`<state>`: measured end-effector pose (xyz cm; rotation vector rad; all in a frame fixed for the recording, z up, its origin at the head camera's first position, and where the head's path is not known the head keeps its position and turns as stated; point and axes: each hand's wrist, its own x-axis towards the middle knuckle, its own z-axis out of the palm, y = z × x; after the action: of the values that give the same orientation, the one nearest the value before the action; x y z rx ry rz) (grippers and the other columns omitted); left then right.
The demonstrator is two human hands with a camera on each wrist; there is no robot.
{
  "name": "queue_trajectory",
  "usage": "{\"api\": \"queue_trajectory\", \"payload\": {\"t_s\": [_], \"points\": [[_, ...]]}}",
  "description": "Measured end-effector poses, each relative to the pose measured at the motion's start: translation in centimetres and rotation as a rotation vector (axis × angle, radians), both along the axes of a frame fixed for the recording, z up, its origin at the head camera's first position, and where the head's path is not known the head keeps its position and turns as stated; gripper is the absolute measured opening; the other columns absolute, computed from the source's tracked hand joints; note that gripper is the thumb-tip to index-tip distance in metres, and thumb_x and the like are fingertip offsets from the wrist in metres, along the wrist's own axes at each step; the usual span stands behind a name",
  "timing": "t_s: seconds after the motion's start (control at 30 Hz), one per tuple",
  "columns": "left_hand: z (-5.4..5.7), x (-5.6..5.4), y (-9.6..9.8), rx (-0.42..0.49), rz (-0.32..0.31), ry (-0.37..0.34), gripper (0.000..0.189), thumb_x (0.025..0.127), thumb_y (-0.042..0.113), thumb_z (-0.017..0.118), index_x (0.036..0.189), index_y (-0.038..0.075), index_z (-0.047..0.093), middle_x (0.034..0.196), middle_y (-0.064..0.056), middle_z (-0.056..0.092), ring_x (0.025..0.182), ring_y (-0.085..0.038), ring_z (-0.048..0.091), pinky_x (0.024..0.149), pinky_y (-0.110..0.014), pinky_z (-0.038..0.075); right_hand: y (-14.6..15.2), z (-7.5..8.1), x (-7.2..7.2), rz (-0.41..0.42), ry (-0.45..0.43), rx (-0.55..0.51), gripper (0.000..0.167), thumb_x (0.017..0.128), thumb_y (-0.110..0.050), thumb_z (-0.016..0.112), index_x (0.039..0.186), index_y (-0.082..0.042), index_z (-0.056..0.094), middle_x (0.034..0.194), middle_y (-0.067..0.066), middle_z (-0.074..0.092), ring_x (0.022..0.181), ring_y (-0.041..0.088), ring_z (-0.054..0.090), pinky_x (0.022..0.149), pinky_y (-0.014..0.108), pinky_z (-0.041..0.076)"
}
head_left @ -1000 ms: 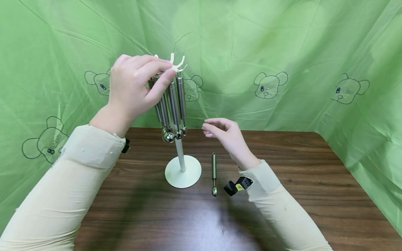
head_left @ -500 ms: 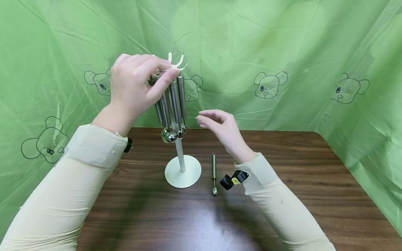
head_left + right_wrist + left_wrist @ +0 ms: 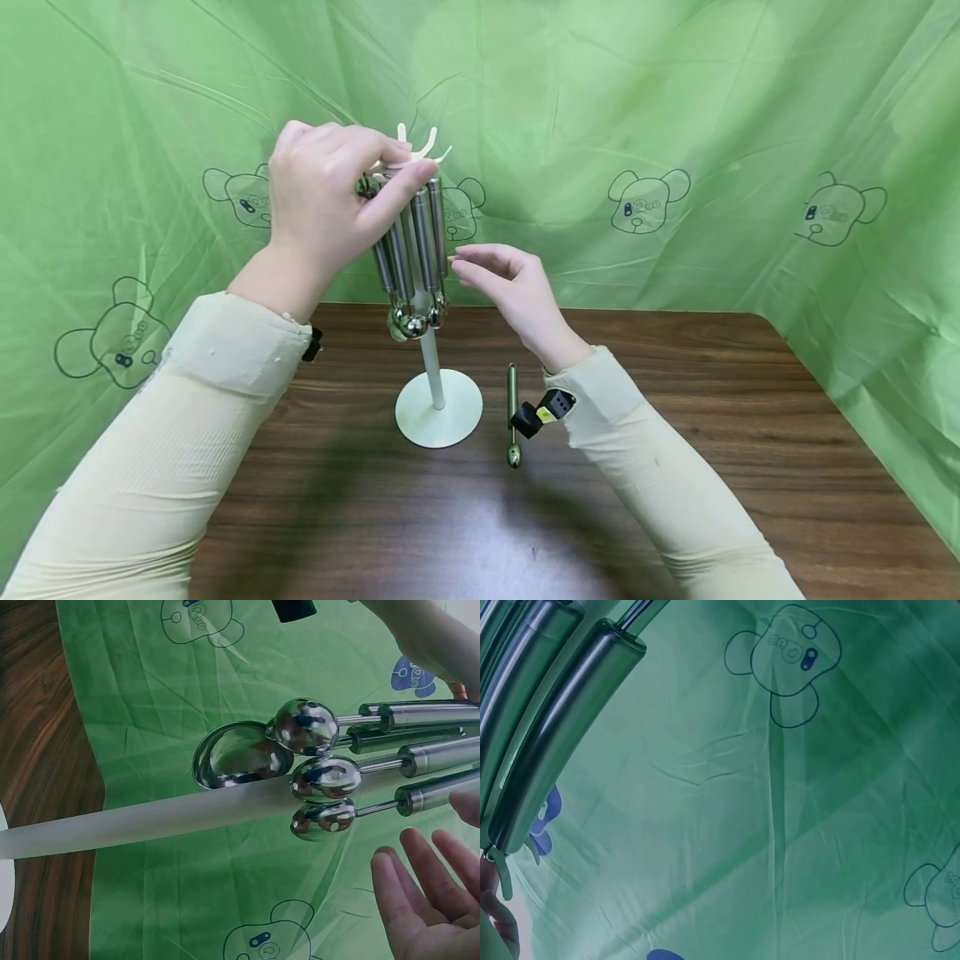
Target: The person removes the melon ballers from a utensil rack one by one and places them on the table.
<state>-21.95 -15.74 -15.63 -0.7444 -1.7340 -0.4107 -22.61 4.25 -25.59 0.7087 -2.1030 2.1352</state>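
Several metal melon ballers [image 3: 420,242] hang from the hooks of a white stand [image 3: 438,425], their round scoops pointing down. My left hand [image 3: 318,187] pinches the hooked top [image 3: 427,147] of the stand between thumb and fingers. Close to the right of the hanging handles is my right hand [image 3: 517,292], holding nothing. In the right wrist view its fingers [image 3: 420,877] are loosely extended beside the nearest handle [image 3: 439,791], and shiny scoops [image 3: 307,727] cluster by the pole [image 3: 165,817]. The left wrist view catches only handles [image 3: 562,727] at its left edge.
Another melon baller [image 3: 513,455] lies on the dark wooden table [image 3: 450,517] right of the stand's round base, partly overlapped by the right wrist camera [image 3: 527,420]. A green curtain [image 3: 555,108] with bear drawings encloses the table at the back and sides.
My right hand has moved left and upward to the hanging handles. The hooked top and its melon ballers have turned slightly, my left hand shifting a little right with it.
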Motion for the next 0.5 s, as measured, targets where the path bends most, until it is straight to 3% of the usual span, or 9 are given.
{"api": "queue_trajectory", "payload": {"t_s": [0.23,0.5], "points": [[0.0,0.1,0.0,-0.004,0.028,-0.024,0.035,0.087,0.042,0.072,0.083,0.007,0.073,0.080,-0.006,0.077,0.063,-0.027,0.065,0.064,-0.040,0.029,-0.9,0.3,-0.6,0.044,0.022,-0.021,0.032,0.090,-0.004,0.069,0.120,0.003,0.067,0.117,0.017,0.071,0.101,0.011,0.069,0.096,0.033,0.053],[0.0,0.2,-0.1,-0.023,0.046,-0.047,0.039,0.089,0.043,0.070,0.084,0.005,0.073,0.079,-0.007,0.076,0.061,-0.026,0.064,0.062,-0.038,0.029,-1.4,0.7,-1.1,0.081,0.024,-0.006,0.034,0.088,-0.002,0.071,0.121,0.003,0.066,0.116,0.017,0.071,0.099,0.013,0.069,0.096,0.034,0.053]]}}
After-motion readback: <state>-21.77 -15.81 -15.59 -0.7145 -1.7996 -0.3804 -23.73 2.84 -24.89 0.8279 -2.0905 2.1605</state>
